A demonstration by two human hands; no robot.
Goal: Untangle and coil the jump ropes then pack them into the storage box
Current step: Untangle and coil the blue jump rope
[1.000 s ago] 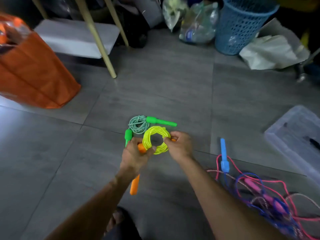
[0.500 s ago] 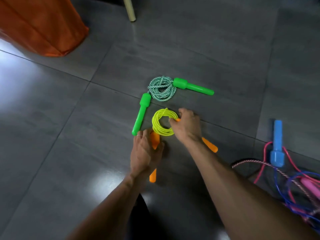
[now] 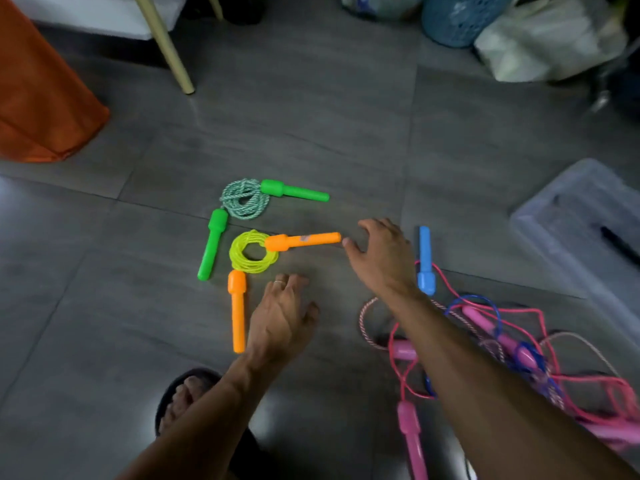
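A coiled yellow rope (image 3: pixel 252 255) with two orange handles (image 3: pixel 302 240) lies on the grey floor. Just behind it lies a coiled green-white rope (image 3: pixel 244 198) with green handles (image 3: pixel 294 190). My left hand (image 3: pixel 281 322) hovers open just right of the lower orange handle, holding nothing. My right hand (image 3: pixel 381 252) is open, fingers spread, between the upper orange handle's tip and a blue handle (image 3: pixel 425 260). A tangle of pink and blue ropes (image 3: pixel 512 344) lies at the lower right. The clear storage box (image 3: pixel 568 216) stands at the right edge.
An orange bag (image 3: pixel 41 98) stands at the far left, a wooden leg (image 3: pixel 169 46) behind the ropes. A blue basket (image 3: pixel 457 19) and white plastic bags (image 3: pixel 543 39) sit at the back right. My sandalled foot (image 3: pixel 180 396) is at the bottom.
Both hands have let go of the yellow coil, which now lies on the floor. My right hand has moved right toward the blue handle; my left hand has drawn back.
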